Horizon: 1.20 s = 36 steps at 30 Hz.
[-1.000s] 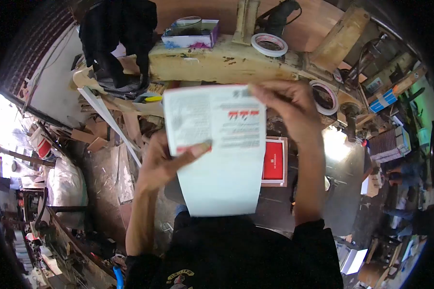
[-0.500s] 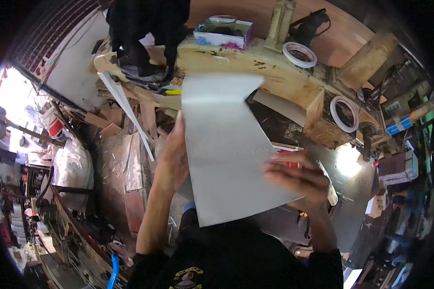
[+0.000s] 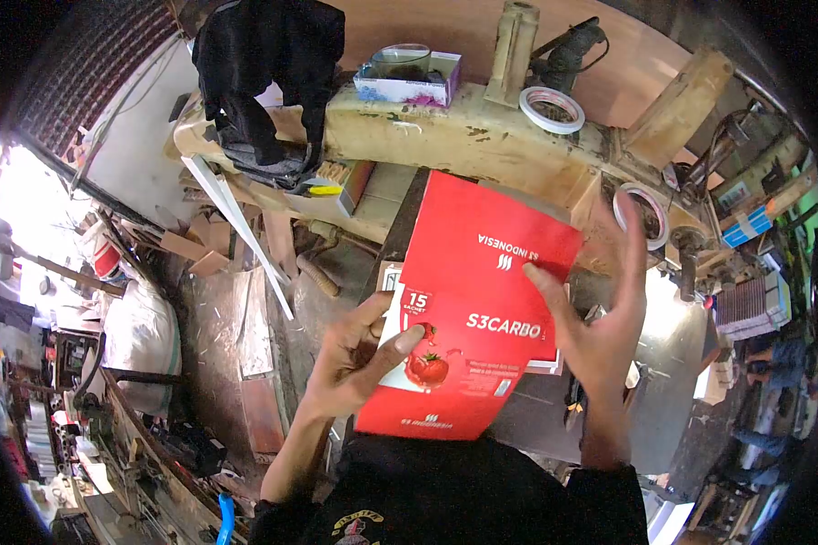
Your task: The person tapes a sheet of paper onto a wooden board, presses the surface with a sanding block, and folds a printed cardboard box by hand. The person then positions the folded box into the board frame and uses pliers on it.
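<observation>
A red printed flat carton (image 3: 482, 300) is held in front of my chest, tilted, its S3CARBO lettering and tomato picture facing me. My left hand (image 3: 359, 354) is closed on its left edge, with the thumb pressed on the printed face near the tomato and the fingers behind. My right hand (image 3: 604, 313) is at the right edge. Its thumb lies against the red face while the fingers stand stretched upward, apart from the carton. Part of a red and white printed piece shows beneath the carton's right side; most of it is hidden.
Ahead stands a worn cream-coloured machine frame (image 3: 409, 127), with a tape roll (image 3: 552, 110), another tape roll (image 3: 643, 216) and a box holding a glass cup (image 3: 407, 77) on it. A black cloth bag (image 3: 268, 73) hangs at its left. A white sack (image 3: 141, 318) sits further left.
The carton has been turned over, from its plain grey-white back to its red printed face. My right hand has moved up along the right edge and its fingers have spread.
</observation>
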Motion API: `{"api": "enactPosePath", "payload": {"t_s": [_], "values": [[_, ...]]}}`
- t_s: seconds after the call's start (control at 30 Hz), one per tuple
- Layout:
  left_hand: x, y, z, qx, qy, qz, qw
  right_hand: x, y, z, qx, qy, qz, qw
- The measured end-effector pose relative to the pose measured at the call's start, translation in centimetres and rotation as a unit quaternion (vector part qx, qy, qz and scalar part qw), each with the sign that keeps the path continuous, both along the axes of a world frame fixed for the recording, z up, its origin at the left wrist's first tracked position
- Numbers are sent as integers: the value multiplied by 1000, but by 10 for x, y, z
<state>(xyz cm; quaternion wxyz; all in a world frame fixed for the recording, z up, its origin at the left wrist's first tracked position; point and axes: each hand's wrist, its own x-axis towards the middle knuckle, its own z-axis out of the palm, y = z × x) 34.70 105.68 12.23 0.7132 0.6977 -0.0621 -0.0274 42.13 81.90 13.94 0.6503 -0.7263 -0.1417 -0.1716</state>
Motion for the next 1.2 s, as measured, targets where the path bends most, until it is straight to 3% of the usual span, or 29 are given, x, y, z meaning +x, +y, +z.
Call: {"api": "enactPosePath", "payload": {"t_s": [0.03,0.1,0.13,0.23,0.63,0.7,0.83,0.9,0.93,1.0,1.03,1.1,1.2], "values": [[-2,-2,-1,-23,9,5,1000,-5,-2,8,-148,-113,-34,982],[-1,-7,-1,-66,14,-3,998,-17,-2,21,-290,-224,-67,928],[-2,-8,-1,-65,15,-4,998,-26,1,26,-368,-238,-25,899],[-4,-11,1,-92,-13,-15,996,-35,8,30,-457,-244,6,855],[-15,-11,-2,-115,-51,-60,990,-30,14,32,-415,-218,117,876],[-14,-11,-7,-74,-88,-57,992,-30,13,29,-407,-205,127,881],[-15,-10,-9,-88,-60,-48,993,-33,10,15,-352,-176,170,904],[-9,-14,-8,-50,-155,70,984,-34,9,14,-330,-164,176,913],[-5,-16,-6,-49,-155,70,984,-33,9,15,-318,-151,179,919],[2,-18,0,63,-258,174,948,-34,7,15,-307,-138,181,924],[4,-8,-6,111,-293,132,941,-36,3,13,-303,-117,206,923],[3,0,-16,102,-318,117,935,-37,2,11,-299,-94,233,920],[-2,-2,-6,126,-341,133,922,-34,5,9,-296,-150,219,917]]}}
